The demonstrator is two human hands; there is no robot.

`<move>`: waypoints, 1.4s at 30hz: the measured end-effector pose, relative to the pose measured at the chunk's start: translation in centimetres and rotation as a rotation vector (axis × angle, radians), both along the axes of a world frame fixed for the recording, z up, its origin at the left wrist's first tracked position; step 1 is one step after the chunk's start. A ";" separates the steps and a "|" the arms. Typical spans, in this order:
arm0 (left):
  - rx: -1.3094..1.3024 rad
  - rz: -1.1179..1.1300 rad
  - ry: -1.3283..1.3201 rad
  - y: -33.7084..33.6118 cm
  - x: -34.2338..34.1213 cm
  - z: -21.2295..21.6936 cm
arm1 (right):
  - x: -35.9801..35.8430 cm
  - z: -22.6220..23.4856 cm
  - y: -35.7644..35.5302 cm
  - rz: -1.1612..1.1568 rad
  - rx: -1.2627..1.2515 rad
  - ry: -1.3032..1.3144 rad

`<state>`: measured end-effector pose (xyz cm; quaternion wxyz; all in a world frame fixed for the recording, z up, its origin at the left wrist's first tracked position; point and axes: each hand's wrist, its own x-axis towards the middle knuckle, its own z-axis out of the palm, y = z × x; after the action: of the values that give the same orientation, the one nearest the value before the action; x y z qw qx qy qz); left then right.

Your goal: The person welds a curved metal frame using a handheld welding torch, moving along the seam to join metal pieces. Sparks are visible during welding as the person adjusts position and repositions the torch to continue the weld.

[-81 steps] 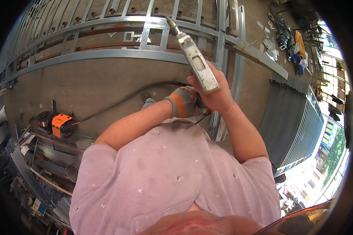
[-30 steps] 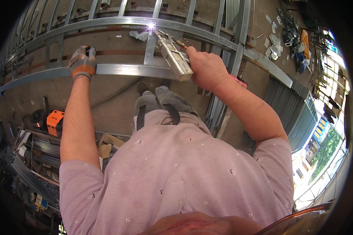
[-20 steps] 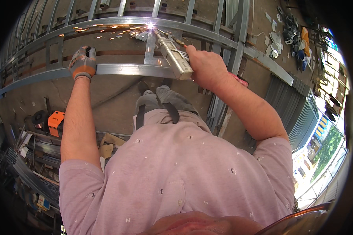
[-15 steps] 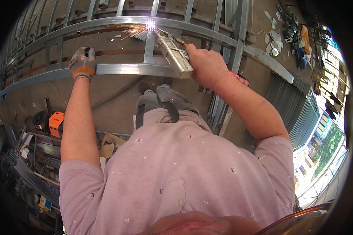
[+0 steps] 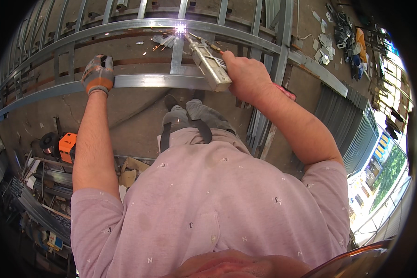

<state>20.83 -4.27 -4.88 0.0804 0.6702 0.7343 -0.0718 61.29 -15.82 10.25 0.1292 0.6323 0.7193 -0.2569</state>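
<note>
My right hand [image 5: 249, 76], bare, is closed around a boxy, pale metal welding gun [image 5: 210, 68]. Its thin tip points up and left to a bright violet-white arc [image 5: 180, 29], where a short upright bar [image 5: 177, 55] meets the far rail [image 5: 143, 24] of a galvanized steel frame. A few orange sparks fly to the left of the arc. My left hand [image 5: 98, 75], in a grey and orange work glove, lies over the near metal rail [image 5: 160, 82] with its fingers curled round it. The glare hides the joint itself.
An orange machine [image 5: 67, 147] with a dark spool stands on the floor at left, near a cardboard box [image 5: 132, 167] and stacked metal stock. Grey profiles [image 5: 340, 120] are stacked at right. Metal scraps [image 5: 325, 48] lie at the far right.
The welding gun and my right hand have shifted slightly right, and the arc has moved a little right along the joint. The spark spray is thinner. My left hand has stayed put.
</note>
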 end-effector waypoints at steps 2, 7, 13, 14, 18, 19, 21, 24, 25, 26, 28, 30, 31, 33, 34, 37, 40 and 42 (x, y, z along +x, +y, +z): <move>-0.006 0.001 0.011 0.0 0.0 0.0 | 0.2 -0.2 -0.1 0.006 0.007 0.002; -0.029 0.002 0.014 0.0 0.2 0.2 | 0.3 -0.2 -0.3 0.001 0.023 0.010; -0.013 -0.001 0.009 -0.1 0.2 0.3 | 0.6 -0.2 -0.5 0.014 0.019 0.023; -0.003 0.005 0.014 -0.1 0.2 0.2 | 0.7 -0.2 -0.6 0.018 0.021 0.029; 0.000 0.019 -0.031 -0.3 0.6 1.0 | 0.7 0.1 -0.4 0.013 0.017 0.053; -0.004 0.030 -0.027 -0.3 0.8 1.3 | 0.7 -0.1 -0.5 0.012 0.028 0.057; 0.028 0.011 -0.008 -0.2 0.5 0.7 | 0.7 -0.1 -0.5 0.014 0.044 0.061; 0.020 -0.001 -0.024 -0.1 0.3 0.6 | 0.9 -0.4 -0.5 0.022 0.055 0.042; 0.008 0.005 -0.025 -0.1 0.5 0.8 | 1.1 -0.6 -0.5 0.025 0.054 0.038; -0.004 0.010 -0.026 -0.1 0.7 1.0 | 1.2 -0.7 -0.5 0.027 0.054 0.035; 0.000 0.012 -0.032 -0.3 0.8 1.3 | 1.3 -0.8 -0.6 0.032 0.053 0.032; 0.029 0.005 -0.042 -0.6 0.6 1.0 | 1.3 -0.8 -0.7 0.037 0.049 0.035; 0.041 -0.001 -0.033 -0.6 0.5 0.8 | 1.2 -0.8 -0.6 0.035 0.051 0.044; 0.066 -0.014 -0.018 -0.3 0.4 0.5 | 1.2 -0.6 -0.4 0.029 0.057 0.062; 0.056 -0.006 -0.030 -0.3 0.5 0.6 | 1.2 -0.6 -0.4 0.029 0.055 0.053; 0.035 0.008 -0.054 -0.4 0.7 1.0 | 1.1 -0.6 -0.6 0.029 0.050 0.034; 0.042 0.003 -0.044 -0.4 0.6 0.9 | 1.1 -0.6 -0.7 0.023 0.053 0.040; 0.054 -0.006 -0.030 -0.3 0.5 0.6 | 1.1 -0.9 -0.8 0.014 0.064 0.049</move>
<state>21.28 -4.58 -4.28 0.0733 0.6755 0.7325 -0.0422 62.43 -16.60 9.39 0.0931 0.6248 0.7344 -0.2482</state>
